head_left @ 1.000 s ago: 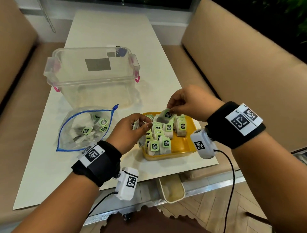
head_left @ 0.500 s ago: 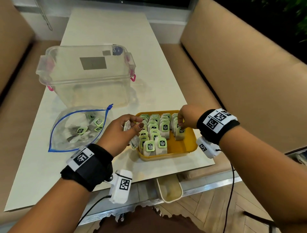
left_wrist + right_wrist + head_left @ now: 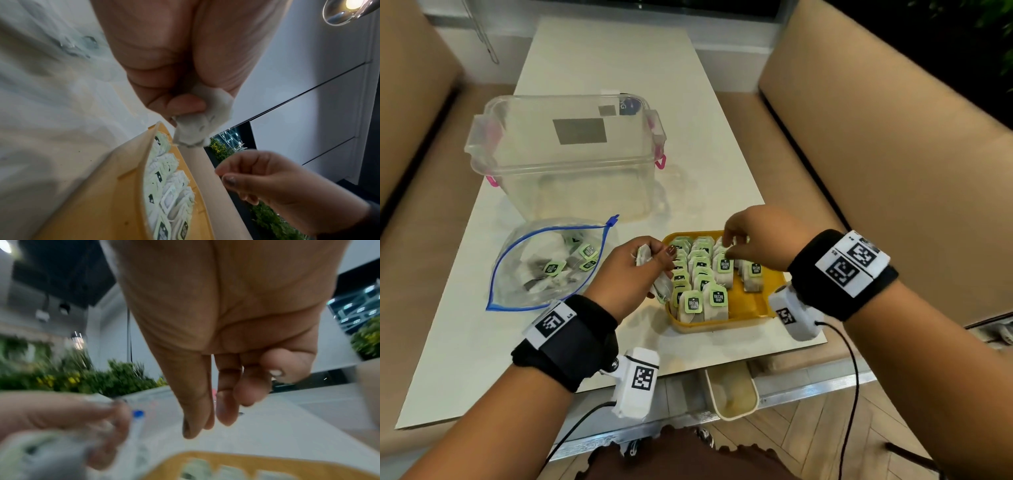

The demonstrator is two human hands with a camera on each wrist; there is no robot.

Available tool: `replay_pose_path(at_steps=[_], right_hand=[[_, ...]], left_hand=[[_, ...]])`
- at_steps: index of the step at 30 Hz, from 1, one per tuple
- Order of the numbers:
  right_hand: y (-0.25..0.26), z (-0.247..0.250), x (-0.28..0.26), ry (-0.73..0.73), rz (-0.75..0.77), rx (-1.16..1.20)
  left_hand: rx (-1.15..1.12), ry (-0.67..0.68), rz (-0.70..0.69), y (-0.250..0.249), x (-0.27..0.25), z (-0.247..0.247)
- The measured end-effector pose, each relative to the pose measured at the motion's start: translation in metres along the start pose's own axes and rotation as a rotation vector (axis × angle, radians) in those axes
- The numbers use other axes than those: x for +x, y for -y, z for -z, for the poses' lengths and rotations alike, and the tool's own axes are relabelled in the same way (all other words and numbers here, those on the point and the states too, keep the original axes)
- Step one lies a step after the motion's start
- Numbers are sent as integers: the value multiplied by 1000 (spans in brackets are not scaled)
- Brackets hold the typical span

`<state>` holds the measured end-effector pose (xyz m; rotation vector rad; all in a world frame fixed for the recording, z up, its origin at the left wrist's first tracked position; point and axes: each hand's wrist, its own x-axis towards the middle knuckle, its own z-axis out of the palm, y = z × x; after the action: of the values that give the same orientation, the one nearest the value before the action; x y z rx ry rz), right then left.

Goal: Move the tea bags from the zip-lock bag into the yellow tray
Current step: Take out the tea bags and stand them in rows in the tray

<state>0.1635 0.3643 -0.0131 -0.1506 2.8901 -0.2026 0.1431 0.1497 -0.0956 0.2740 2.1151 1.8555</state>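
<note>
Left grip (image 3: 633,270): I have its fingers and thumb curled round a small bunch of tea bags (image 3: 654,270), held just beside the left rim of the yellow tray (image 3: 751,308); the left wrist view shows the crumpled white paper pinched between thumb and fingertips above the tray wall. Right grip (image 3: 753,240): released, its fingers loosely curled over the far rows of the tray and, in the right wrist view, holding nothing. Tray contents: tea bags standing on edge in close rows, green tags up, with bare yellow floor at the right side. Source: the zip-lock bag (image 3: 544,267) lies flat and open-mouthed on the counter (image 3: 465,342) to the left of the tray, with several tea bags inside; a clear lidded box (image 3: 565,154) stands behind it. Handling, as I judge it: each bag is very light, soft and easily crushed, its paper liable to tear and its string and tag liable to snag on neighbours. I would take one by the upper edge or the stiff green tag, pinching gently, and lower it upright into the open side of the tray.
</note>
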Motion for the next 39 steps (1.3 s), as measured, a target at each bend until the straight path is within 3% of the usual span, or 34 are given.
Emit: replay_pose_path(at_steps=[4, 10, 15, 21, 30, 34, 39], right_hand=[[42, -7, -16, 31, 152, 270], [64, -31, -18, -71, 190, 411], [64, -43, -15, -149, 140, 505], [63, -54, -12, -213, 50, 782], [58, -53, -13, -103, -97, 1264], [51, -54, -10, -83, -150, 1466], [52, -53, -10, -29, -120, 1480]], left_hand=[[-129, -15, 34, -5, 1, -4], [-348, -69, 114, -9, 5, -2], [-363, -43, 108, -12, 3, 2], [-385, -46, 76, -19, -1, 8], [-319, -9, 47, -17, -3, 17], [-260, -106, 41, -14, 0, 20], [-151, -90, -15, -14, -2, 18]])
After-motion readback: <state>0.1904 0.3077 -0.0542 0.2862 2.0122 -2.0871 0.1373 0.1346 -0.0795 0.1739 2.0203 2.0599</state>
